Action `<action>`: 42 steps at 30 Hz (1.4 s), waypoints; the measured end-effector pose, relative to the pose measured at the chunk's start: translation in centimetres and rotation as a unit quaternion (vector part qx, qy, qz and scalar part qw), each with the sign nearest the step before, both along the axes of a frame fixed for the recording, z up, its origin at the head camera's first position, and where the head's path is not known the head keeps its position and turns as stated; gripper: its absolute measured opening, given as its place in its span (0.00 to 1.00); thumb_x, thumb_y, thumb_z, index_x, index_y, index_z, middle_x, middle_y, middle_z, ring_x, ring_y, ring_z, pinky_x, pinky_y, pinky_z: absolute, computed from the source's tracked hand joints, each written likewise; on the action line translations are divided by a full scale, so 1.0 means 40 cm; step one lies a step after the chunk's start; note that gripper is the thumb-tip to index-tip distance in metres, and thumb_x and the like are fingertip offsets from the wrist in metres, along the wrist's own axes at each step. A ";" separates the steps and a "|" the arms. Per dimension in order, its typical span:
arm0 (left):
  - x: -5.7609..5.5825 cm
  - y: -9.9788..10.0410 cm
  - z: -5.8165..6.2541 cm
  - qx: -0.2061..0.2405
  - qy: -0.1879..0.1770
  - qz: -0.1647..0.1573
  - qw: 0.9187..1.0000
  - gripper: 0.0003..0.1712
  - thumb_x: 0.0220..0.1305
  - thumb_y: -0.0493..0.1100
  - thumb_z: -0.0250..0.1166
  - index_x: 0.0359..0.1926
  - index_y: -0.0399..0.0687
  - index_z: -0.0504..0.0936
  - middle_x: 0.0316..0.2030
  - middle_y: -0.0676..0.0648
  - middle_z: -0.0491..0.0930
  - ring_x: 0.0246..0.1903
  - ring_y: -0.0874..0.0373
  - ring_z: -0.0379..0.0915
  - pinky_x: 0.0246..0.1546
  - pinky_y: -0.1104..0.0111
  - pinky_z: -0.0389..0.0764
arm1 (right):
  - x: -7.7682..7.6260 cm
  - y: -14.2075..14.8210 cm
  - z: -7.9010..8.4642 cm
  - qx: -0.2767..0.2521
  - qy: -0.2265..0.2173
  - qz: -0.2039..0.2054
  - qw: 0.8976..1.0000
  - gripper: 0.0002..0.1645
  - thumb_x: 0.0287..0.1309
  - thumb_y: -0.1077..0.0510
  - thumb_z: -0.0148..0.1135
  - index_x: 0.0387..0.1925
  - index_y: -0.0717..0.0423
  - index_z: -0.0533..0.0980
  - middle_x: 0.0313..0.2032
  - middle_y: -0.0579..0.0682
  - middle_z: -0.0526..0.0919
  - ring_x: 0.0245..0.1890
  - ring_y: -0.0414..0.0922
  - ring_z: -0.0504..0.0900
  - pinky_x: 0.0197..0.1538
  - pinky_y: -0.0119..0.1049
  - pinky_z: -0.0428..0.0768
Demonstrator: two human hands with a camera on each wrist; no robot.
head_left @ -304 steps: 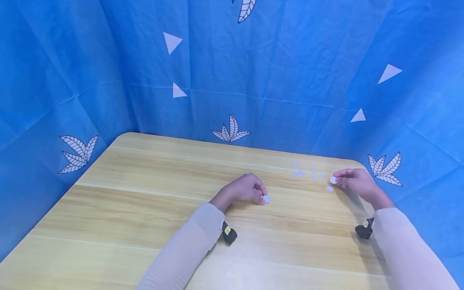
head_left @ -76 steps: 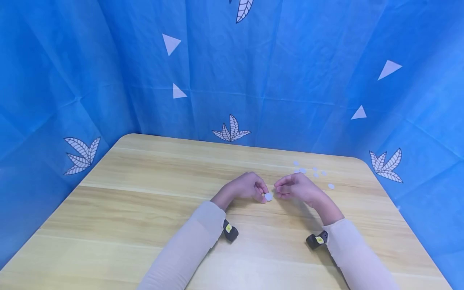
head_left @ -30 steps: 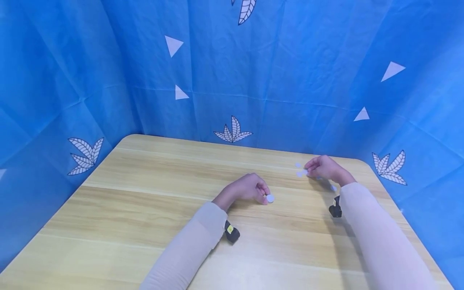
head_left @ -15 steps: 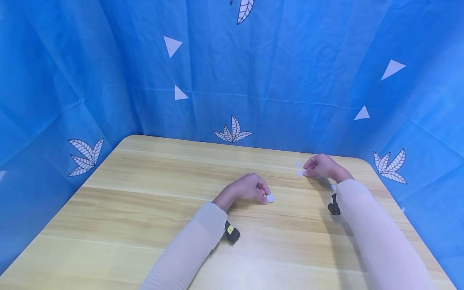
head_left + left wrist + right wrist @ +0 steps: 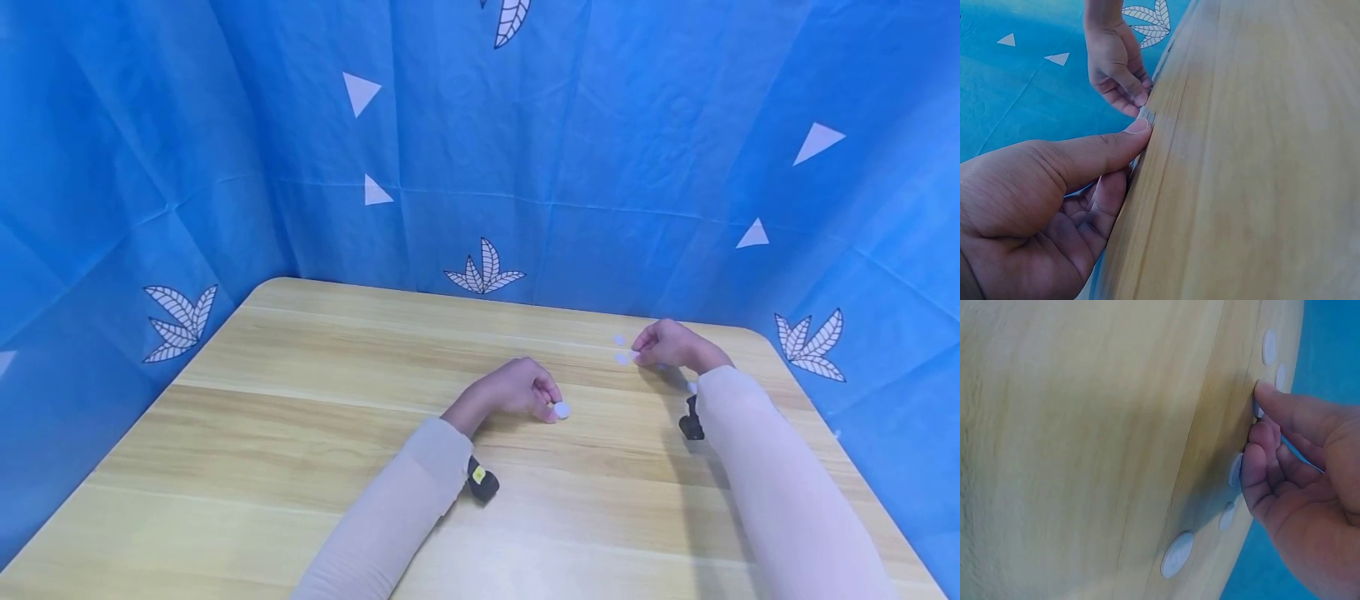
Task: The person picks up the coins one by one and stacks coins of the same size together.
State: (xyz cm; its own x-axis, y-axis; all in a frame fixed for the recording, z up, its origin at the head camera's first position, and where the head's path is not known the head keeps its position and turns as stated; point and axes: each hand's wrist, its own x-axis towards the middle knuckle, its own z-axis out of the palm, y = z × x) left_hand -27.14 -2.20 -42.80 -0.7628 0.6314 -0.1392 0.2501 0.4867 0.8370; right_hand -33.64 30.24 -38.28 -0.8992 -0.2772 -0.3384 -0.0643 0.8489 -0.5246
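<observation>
My left hand (image 5: pixel 517 390) rests low over the middle of the table and pinches a small stack of silvery-white coins (image 5: pixel 562 410) between thumb and fingers. In the left wrist view the coins (image 5: pixel 1145 115) show edge-on at the thumb tip. Farther right and back, my right hand (image 5: pixel 670 343) is down at the tabletop among loose coins. Its thumb and fingertip pinch one coin (image 5: pixel 1259 411), mostly covered by the thumb in the right wrist view. Another coin (image 5: pixel 1235 469) lies right beside the curled lower fingers.
Loose coins lie flat around the right hand: one coin (image 5: pixel 1177 555) nearer the wrist, another coin (image 5: pixel 1269 347) beyond the thumb, and a coin (image 5: pixel 619 340) toward the back edge. The wooden table (image 5: pixel 337 358) meets a blue patterned curtain (image 5: pixel 450 125) behind.
The right hand, near the left hand's coins 2.5 seconds ago, has moved right and back to the loose coins and pinches one. Over the last second both hands stay nearly still.
</observation>
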 end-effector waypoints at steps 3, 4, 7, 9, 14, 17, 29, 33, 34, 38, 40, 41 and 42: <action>-0.002 0.002 -0.003 -0.003 0.000 -0.001 1.000 0.12 0.53 0.39 0.80 0.38 0.50 0.88 0.32 0.54 0.84 0.35 0.60 0.77 0.41 0.71 0.78 | 0.000 0.003 0.002 0.004 -0.010 0.002 1.000 0.17 0.66 0.59 0.67 0.50 0.67 0.78 0.46 0.59 0.83 0.48 0.53 0.79 0.56 0.51 0.78; -0.002 0.002 -0.004 -0.003 0.000 -0.001 1.000 0.12 0.53 0.39 0.80 0.39 0.50 0.88 0.32 0.54 0.84 0.35 0.60 0.77 0.41 0.71 0.78 | 0.000 0.004 0.003 0.006 -0.013 0.001 1.000 0.16 0.66 0.59 0.67 0.49 0.66 0.78 0.46 0.58 0.83 0.47 0.53 0.79 0.55 0.50 0.78; -0.004 0.003 -0.006 -0.004 0.000 -0.001 1.000 0.12 0.53 0.39 0.80 0.39 0.50 0.88 0.32 0.54 0.84 0.35 0.61 0.77 0.41 0.71 0.78 | 0.000 0.009 0.003 0.011 -0.015 0.007 1.000 0.15 0.66 0.59 0.67 0.49 0.66 0.78 0.45 0.57 0.82 0.45 0.52 0.78 0.53 0.47 0.78; -0.004 0.003 -0.007 -0.004 0.000 -0.001 1.000 0.12 0.53 0.39 0.80 0.39 0.50 0.88 0.32 0.54 0.84 0.35 0.60 0.77 0.41 0.71 0.78 | 0.001 0.012 0.002 0.012 -0.012 0.009 1.000 0.15 0.66 0.59 0.67 0.48 0.65 0.78 0.44 0.56 0.82 0.45 0.51 0.78 0.52 0.46 0.78; -0.004 0.002 -0.007 -0.004 0.002 0.002 1.000 0.12 0.53 0.39 0.80 0.39 0.50 0.88 0.32 0.54 0.84 0.35 0.61 0.77 0.41 0.71 0.78 | 0.010 0.022 0.002 -0.006 0.008 0.008 1.000 0.15 0.66 0.59 0.68 0.47 0.66 0.77 0.44 0.57 0.82 0.44 0.51 0.77 0.49 0.44 0.78; -0.003 0.003 -0.006 -0.002 0.002 0.003 1.000 0.12 0.53 0.39 0.80 0.39 0.50 0.88 0.32 0.54 0.84 0.35 0.60 0.77 0.41 0.70 0.78 | 0.018 0.030 0.000 -0.025 0.018 0.005 1.000 0.15 0.67 0.60 0.67 0.48 0.67 0.77 0.44 0.58 0.83 0.43 0.50 0.78 0.47 0.42 0.78; 0.000 0.001 -0.002 0.005 0.001 0.003 1.000 0.12 0.53 0.38 0.81 0.38 0.50 0.88 0.32 0.53 0.84 0.34 0.60 0.77 0.40 0.70 0.78 | 0.041 0.047 0.013 -0.077 0.032 -0.012 0.996 0.14 0.68 0.66 0.62 0.52 0.69 0.79 0.48 0.63 0.85 0.43 0.50 0.81 0.48 0.44 0.83; 0.000 0.000 -0.004 0.005 0.001 0.002 1.000 0.12 0.53 0.38 0.81 0.38 0.50 0.88 0.32 0.53 0.84 0.34 0.60 0.77 0.40 0.70 0.78 | 0.048 0.044 0.023 -0.082 0.042 -0.005 0.996 0.14 0.68 0.66 0.61 0.52 0.70 0.79 0.49 0.64 0.85 0.45 0.51 0.83 0.51 0.48 0.83; -0.001 0.000 -0.006 0.005 0.002 0.002 1.000 0.12 0.53 0.39 0.81 0.38 0.50 0.88 0.32 0.53 0.84 0.34 0.60 0.77 0.40 0.70 0.78 | 0.050 0.044 0.024 -0.082 0.046 0.001 0.996 0.14 0.68 0.66 0.61 0.52 0.71 0.79 0.49 0.64 0.85 0.45 0.51 0.83 0.51 0.49 0.83; -0.003 0.001 -0.010 0.005 0.002 0.001 1.000 0.12 0.53 0.39 0.81 0.38 0.51 0.88 0.31 0.54 0.84 0.34 0.61 0.77 0.41 0.70 0.78 | 0.056 0.039 0.030 -0.081 0.058 0.018 0.995 0.13 0.68 0.67 0.62 0.51 0.70 0.79 0.48 0.64 0.85 0.45 0.53 0.84 0.51 0.49 0.84; -0.004 0.001 -0.012 0.006 0.002 0.000 1.000 0.12 0.53 0.38 0.81 0.38 0.51 0.88 0.31 0.53 0.84 0.34 0.61 0.77 0.41 0.70 0.78 | 0.060 0.036 0.032 -0.077 0.064 0.026 0.995 0.13 0.67 0.67 0.62 0.50 0.70 0.80 0.47 0.63 0.85 0.44 0.52 0.85 0.50 0.46 0.84; -0.003 0.000 -0.011 0.006 0.002 0.000 1.000 0.12 0.53 0.38 0.81 0.38 0.51 0.88 0.31 0.53 0.84 0.34 0.60 0.77 0.40 0.70 0.78 | 0.062 0.034 0.033 -0.075 0.068 0.031 0.994 0.13 0.67 0.67 0.61 0.50 0.71 0.80 0.47 0.64 0.85 0.43 0.52 0.85 0.49 0.45 0.84; -0.003 0.000 -0.012 0.007 0.002 0.000 1.000 0.12 0.53 0.38 0.81 0.38 0.51 0.88 0.31 0.53 0.84 0.33 0.60 0.76 0.40 0.70 0.78 | 0.064 0.033 0.034 -0.073 0.071 0.032 0.994 0.13 0.67 0.68 0.61 0.50 0.70 0.80 0.47 0.63 0.86 0.43 0.51 0.85 0.48 0.43 0.84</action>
State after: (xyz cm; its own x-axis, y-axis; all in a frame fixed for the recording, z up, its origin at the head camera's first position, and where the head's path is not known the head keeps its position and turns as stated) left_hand -27.25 -2.19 -43.27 -0.7637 0.6328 -0.1282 0.2526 0.4755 0.8427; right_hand -31.09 31.54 -36.90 -0.9139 -0.3728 -0.1609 -0.1986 0.7561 -0.6236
